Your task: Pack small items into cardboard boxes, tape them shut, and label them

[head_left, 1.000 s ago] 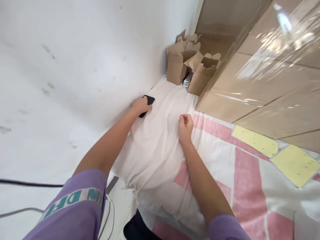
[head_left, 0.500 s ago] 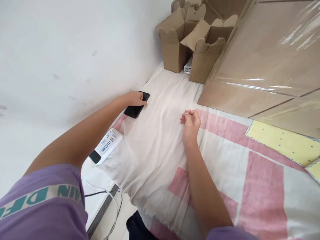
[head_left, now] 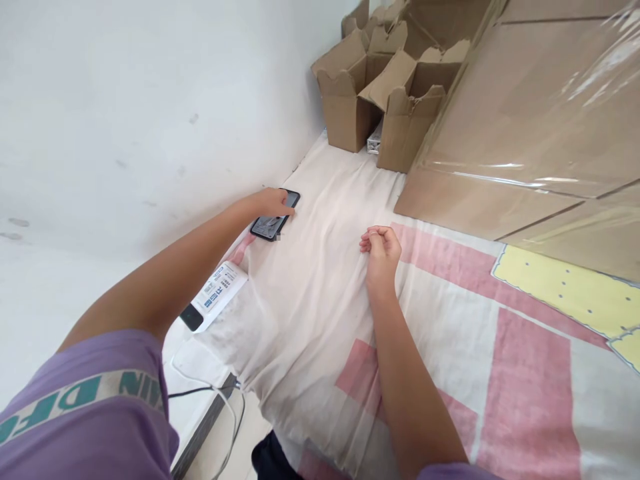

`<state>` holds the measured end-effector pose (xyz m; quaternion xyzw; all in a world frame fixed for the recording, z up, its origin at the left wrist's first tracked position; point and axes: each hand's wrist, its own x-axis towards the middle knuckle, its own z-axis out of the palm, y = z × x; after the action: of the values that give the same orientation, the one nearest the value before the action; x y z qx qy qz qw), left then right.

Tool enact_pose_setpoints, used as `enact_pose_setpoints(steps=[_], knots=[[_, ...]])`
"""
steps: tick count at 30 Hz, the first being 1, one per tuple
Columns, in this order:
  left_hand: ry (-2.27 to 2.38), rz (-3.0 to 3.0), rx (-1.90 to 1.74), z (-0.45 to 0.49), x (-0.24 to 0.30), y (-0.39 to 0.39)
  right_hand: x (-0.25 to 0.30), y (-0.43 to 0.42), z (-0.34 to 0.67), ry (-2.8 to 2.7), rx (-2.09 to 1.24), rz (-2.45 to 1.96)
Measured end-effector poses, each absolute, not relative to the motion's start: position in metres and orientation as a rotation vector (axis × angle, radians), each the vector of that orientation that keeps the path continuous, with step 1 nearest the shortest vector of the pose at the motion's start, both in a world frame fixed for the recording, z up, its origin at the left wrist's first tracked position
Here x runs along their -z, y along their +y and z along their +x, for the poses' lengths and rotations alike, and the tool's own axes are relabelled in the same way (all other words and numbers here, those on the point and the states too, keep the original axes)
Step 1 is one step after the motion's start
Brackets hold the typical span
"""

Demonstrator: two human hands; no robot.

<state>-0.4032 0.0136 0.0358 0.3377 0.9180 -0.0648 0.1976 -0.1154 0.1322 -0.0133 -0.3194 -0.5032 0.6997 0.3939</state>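
Left hand (head_left: 273,202) on black-rimmed rectangular phone (head_left: 267,227), I can't tell whether clamped; right hand (head_left: 383,252) right of phone, fingers curled together.

- White wall (head_left: 125,100) with grey smudges, upper left.
- Two open cardboard boxes (head_left: 340,117), flaps raised, top centre; a small printed packet (head_left: 373,143) lies between them.
- Large brown cartons (head_left: 510,153) under shiny clear film, upper right.
- Yellow dotted cloth (head_left: 560,287), right edge, just below the cartons.
- Creased pale sheet (head_left: 320,287) with pink blocks, centre to lower right.
- White box (head_left: 223,290) with blue lettering, left of centre.
- Pale cable (head_left: 234,417) and black cable (head_left: 187,393), lower left.
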Motion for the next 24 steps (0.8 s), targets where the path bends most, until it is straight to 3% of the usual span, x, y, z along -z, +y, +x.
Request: enact_pose_setpoints(steps=[4, 9, 13, 20, 24], knots=[[2.689, 0.756, -0.072, -0.397, -0.034, 0.034, 0.014, 0.132, -0.113, -1.31, -1.782, -0.795], [2.83, 0.656, -1.137, -0.38, -0.008, 0.126, 0.015, 0.131, -0.113, -1.423, -1.737, -0.804], [2.713, 0.485, -1.554, -0.379, 0.003, 0.219, 0.015, 0.125, -0.114, -1.651, -1.579, -0.763], [2.736, 0.459, -1.763, -0.403, 0.014, 0.275, -0.001, 0.152, -0.151, -2.314, -1.437, -0.601], [2.78, 0.542, -1.666, -0.401, 0.017, 0.267, -0.032, 0.215, -0.235, -2.261, -1.306, -0.663]])
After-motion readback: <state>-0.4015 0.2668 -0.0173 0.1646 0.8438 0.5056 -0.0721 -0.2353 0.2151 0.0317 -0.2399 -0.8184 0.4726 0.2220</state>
